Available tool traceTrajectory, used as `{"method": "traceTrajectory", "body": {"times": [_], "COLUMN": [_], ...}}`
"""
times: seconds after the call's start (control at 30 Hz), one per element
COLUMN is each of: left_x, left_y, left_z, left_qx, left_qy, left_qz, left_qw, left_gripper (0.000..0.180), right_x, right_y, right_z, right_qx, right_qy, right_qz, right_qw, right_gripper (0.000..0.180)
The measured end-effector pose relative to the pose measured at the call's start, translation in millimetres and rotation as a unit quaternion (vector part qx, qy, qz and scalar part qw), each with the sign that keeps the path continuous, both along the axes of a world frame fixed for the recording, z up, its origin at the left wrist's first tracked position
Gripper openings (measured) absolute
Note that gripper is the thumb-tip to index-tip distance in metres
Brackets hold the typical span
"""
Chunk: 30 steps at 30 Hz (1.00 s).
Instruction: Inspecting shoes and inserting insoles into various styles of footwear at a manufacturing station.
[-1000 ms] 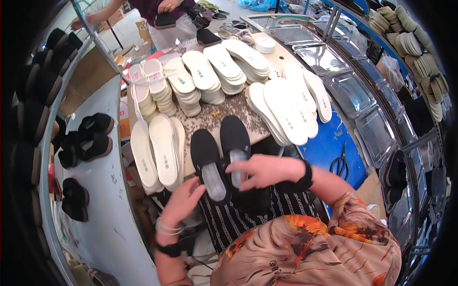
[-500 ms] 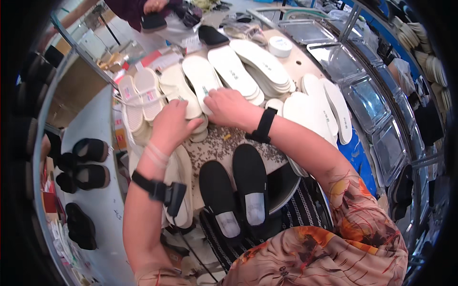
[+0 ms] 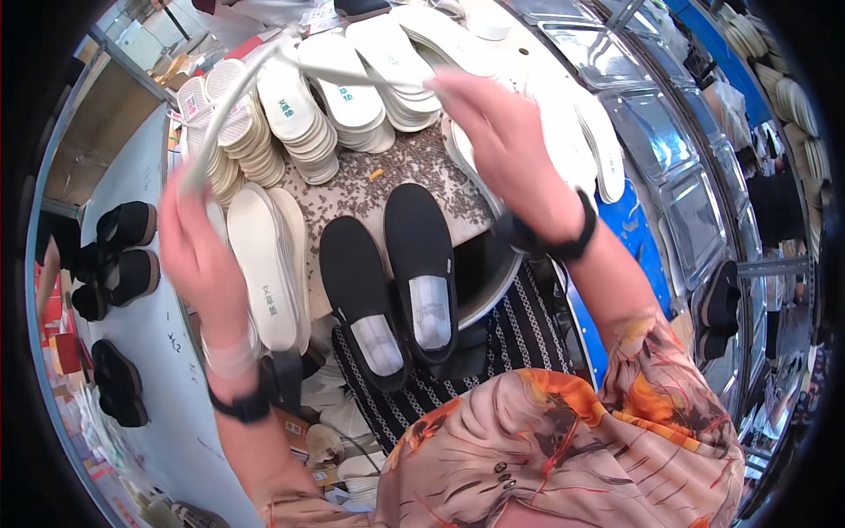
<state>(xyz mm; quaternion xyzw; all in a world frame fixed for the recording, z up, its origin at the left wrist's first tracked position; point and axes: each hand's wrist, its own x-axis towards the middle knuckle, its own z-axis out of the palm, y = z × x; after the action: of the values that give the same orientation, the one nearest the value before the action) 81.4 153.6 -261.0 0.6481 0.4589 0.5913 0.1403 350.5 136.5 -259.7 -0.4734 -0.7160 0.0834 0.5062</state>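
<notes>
My left hand (image 3: 204, 264) is raised at the left, its fingers closed on the end of a pale insole (image 3: 227, 114) seen edge-on and smeared by motion. In my right hand (image 3: 515, 145), up at the right, another thin white insole (image 3: 356, 76) is pinched by its end and points left. The far ends of the two insoles come close together above the stacks. Below and between my hands lie two black slip-on shoes, a left one (image 3: 354, 273) and a right one (image 3: 417, 231), toes pointing away, with pale pads in their heels.
Stacks of white insoles (image 3: 295, 114) line the far side of the table (image 3: 352, 189), with more insoles (image 3: 264, 273) at the left. Small dark bits and an orange piece (image 3: 377, 173) are scattered between them. Clear plastic trays (image 3: 629, 132) stand right; black shoes (image 3: 132, 273) sit on the left shelf.
Both hands have lifted off the insole stacks and drawn apart toward me, each now with an insole. The view has shifted, so the shoes appear further up and left.
</notes>
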Motion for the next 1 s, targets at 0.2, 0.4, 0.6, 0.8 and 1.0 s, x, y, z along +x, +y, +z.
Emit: {"method": "traceTrajectory", "body": {"times": [0.2,0.4,0.6,0.8,1.0], "left_x": [-24,17,39,-22,-48], "left_y": [-201,-206,-163,-194,-219], "left_z": [-54,-77,-63,-33,-13], "left_qx": [-0.098,-0.151,-0.269,-0.398,-0.623], "left_qy": [0.202,0.34,0.397,0.078,-0.093], "left_qz": [-0.141,-0.05,0.011,-0.176,-0.261], "left_qw": [0.964,0.927,0.877,0.897,0.732], "left_gripper": [0.01,0.055,0.065,0.021,0.022], "right_x": [7,-29,-69,3,-1], "right_y": [-167,-167,-155,-179,-208], "right_z": [-49,-69,-88,-51,-11], "right_qx": [-0.065,-0.254,-0.183,-0.39,-0.684], "right_qy": [-0.139,-0.255,-0.267,-0.029,0.429], "right_qz": [0.204,0.141,-0.042,0.141,0.199], "right_qw": [0.967,0.922,0.945,0.909,0.555], "right_gripper": [0.024,0.045,0.058,0.024,0.025]}}
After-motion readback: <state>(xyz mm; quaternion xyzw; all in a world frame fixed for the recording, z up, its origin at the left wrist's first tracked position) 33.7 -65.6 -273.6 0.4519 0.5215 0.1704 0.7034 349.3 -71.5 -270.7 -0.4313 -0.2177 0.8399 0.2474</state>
